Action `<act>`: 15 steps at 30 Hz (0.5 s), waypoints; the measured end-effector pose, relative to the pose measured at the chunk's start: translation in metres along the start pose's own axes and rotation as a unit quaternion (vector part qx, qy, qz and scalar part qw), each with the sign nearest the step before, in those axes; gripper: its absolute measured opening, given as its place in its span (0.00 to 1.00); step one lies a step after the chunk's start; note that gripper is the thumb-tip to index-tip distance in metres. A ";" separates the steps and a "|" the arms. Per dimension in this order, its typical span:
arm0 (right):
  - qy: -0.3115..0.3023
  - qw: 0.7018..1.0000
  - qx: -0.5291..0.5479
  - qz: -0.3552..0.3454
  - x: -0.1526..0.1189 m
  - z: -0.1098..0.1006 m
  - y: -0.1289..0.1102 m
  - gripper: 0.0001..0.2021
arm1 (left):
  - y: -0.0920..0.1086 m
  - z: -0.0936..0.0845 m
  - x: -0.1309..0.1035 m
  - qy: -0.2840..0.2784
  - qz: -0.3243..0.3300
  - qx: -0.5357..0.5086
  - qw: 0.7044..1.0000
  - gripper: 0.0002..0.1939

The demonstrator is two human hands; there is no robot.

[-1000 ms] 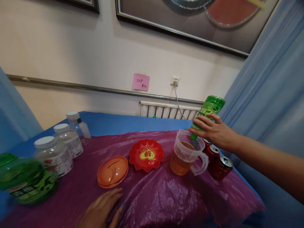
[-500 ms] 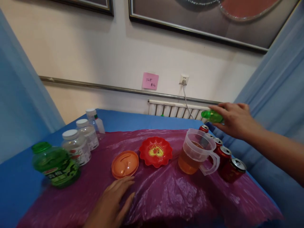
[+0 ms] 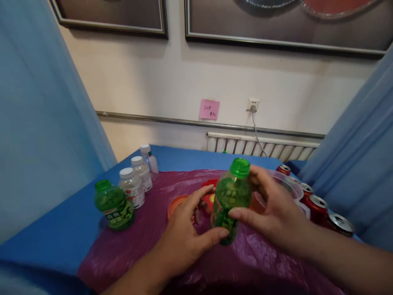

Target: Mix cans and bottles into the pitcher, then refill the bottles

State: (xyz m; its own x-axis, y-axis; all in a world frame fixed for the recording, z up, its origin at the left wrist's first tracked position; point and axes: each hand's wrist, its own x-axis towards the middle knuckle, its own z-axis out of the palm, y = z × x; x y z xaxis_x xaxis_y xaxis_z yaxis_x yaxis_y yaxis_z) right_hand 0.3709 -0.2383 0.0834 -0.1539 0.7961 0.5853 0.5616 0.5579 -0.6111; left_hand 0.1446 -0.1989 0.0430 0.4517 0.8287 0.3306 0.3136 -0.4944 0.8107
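A small green plastic bottle [image 3: 233, 190] with a green cap is held above the table, tilted slightly. My right hand [image 3: 273, 209] grips it from the right, thumb across the front and fingers round the far side. From the left, my left hand [image 3: 187, 227] closes about the lower part, its thumb overlapping the front and its fingertips at the left side. Behind the hands are an orange dish [image 3: 175, 203] and a red scalloped plate [image 3: 210, 182], both partly covered. A clear plastic jug [image 3: 287, 182] is mostly hidden behind my right hand.
On the left stand a large green bottle [image 3: 115, 209] and several clear jars with white lids [image 3: 132, 186]. Red cans [image 3: 317, 209] line the right edge. Purple plastic sheeting [image 3: 144, 233] covers part of the blue tabletop [image 3: 73, 217]. Blue curtains [image 3: 61, 82] hang at both sides.
My right hand has brought the green bottle from the far right to the middle and turned it upright. My left hand has risen from beside the orange dish to the bottle.
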 end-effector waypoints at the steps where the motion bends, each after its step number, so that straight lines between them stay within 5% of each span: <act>1: -0.015 0.998 0.057 0.034 -0.004 0.014 0.004 0.32 | 0.000 0.001 0.001 -0.015 -0.001 -0.016 1.000 0.37; 5: -0.020 0.980 0.160 0.116 -0.009 0.051 0.019 0.32 | -0.011 0.005 0.000 -0.043 -0.031 -0.026 0.998 0.26; 10: -0.038 0.975 0.193 0.098 -0.008 0.071 0.036 0.36 | -0.027 -0.002 0.009 -0.054 -0.056 -0.032 0.996 0.26; 13: -0.033 0.990 0.121 0.064 -0.027 0.072 0.041 0.43 | -0.047 -0.020 0.037 0.032 -0.085 0.077 0.993 0.29; 15: -0.044 0.995 0.078 0.045 -0.049 0.072 0.044 0.39 | -0.067 -0.036 0.067 0.131 -0.145 0.196 0.961 0.29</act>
State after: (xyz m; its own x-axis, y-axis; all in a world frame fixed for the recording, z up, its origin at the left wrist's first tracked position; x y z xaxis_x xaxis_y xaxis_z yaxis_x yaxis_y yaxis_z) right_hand 0.3443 -0.2363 -0.0107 -0.1834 0.8582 0.4795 0.4452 0.5074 -0.7378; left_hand 0.1234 -0.1010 0.0279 0.0875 0.9587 0.2706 0.7083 -0.2508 0.6598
